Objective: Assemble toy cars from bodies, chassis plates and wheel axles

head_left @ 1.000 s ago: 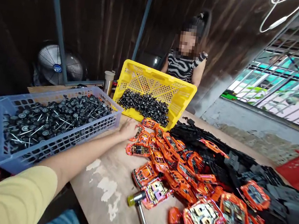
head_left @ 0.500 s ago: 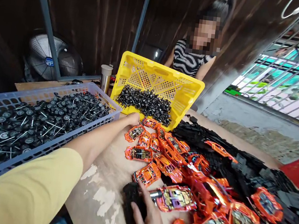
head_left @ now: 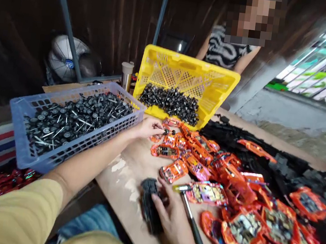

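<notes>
My left hand [head_left: 149, 128] pinches a small wheel axle [head_left: 170, 132] with a black wheel at each end, just in front of the yellow crate. My right hand [head_left: 171, 208] is closed around the side of a black toy car chassis [head_left: 150, 205] lying on the table. Beside that hand, a hammer [head_left: 191, 214] with a dark handle lies slantwise, its metal head near an orange toy car body [head_left: 207, 193]. Many more shiny orange car bodies [head_left: 174, 171] are heaped to the right of both hands.
A clear bluish crate [head_left: 76, 149] full of wheel axles stands on the left. Behind, a tilted yellow crate [head_left: 217, 93] holds small black wheel parts. Black plastic parts [head_left: 288, 169] are piled at right. Across the table is a co-worker [head_left: 228, 51]; a fan [head_left: 68, 61] stands back left.
My left hand has come back from the yellow crate's front edge and now shows a wheel axle in its fingers. My right hand stays at the chassis. The view has shifted, revealing more of the hammer.
</notes>
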{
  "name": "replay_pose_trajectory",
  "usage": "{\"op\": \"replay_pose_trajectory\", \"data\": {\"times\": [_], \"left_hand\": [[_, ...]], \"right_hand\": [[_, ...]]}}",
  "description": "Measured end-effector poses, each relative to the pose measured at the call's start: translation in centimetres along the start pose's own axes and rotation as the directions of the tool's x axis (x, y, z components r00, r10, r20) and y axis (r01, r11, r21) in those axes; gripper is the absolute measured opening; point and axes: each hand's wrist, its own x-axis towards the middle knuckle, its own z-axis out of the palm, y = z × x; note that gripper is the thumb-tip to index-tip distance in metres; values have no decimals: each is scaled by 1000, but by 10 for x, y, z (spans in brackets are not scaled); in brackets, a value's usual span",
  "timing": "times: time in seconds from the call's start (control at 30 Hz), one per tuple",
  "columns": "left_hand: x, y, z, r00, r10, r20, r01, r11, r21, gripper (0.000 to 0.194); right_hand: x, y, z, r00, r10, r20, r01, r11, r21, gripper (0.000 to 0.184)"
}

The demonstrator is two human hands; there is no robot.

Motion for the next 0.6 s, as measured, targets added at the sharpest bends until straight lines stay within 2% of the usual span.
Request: {"op": "replay_pose_trajectory", "data": {"times": [0.07, 0.13, 0.17, 0.23, 0.3, 0.37, 0.4, 0.47, 0.53, 0.57, 0.6], "left_hand": [[-39, 5, 9, 996, 12, 90, -5, 997, -72, 12], [-72, 15, 19, 976, 75, 203, -49, 990, -133, 13], [-84, 22, 24, 955, 120, 271, -79, 984, -157, 13], [-103, 32, 32, 906, 195, 377, -136, 974, -179, 16], [-114, 36, 37, 889, 233, 394, -196, 972, -131, 22], [-118, 31, 39, 869, 291, 400, -309, 951, -21, 36], [-119, 27, 40, 837, 326, 439, -381, 924, 42, 45], [-119, 16, 42, 731, 365, 577, -525, 841, 133, 54], [-117, 6, 47, 638, 344, 689, -608, 774, 177, 48], [-115, 3, 49, 615, 319, 721, -619, 762, 190, 42], [-114, 0, 52, 633, 290, 718, -601, 768, 220, 37]], "right_hand": [[6, -9, -7, 994, -47, -97, 40, 997, -69, 45], [13, -13, -18, 974, -134, -184, 101, 979, -178, 59], [16, -14, -23, 971, -173, -165, 136, 967, -217, 64], [16, -14, -30, 977, -209, -50, 192, 952, -237, 55], [7, -12, -34, 983, -186, 1, 181, 955, -237, 39], [-10, -6, -33, 990, -132, -57, 112, 956, -270, 32], [-20, -1, -33, 990, -106, -93, 74, 950, -303, 30], [-41, 8, -31, 991, -81, -110, 33, 923, -384, 32], [-57, 13, -31, 997, -70, -42, 43, 890, -453, 37], [-63, 12, -33, 998, -62, -1, 54, 879, -473, 42], [-68, 8, -35, 998, -52, 31, 61, 875, -480, 47]]}}
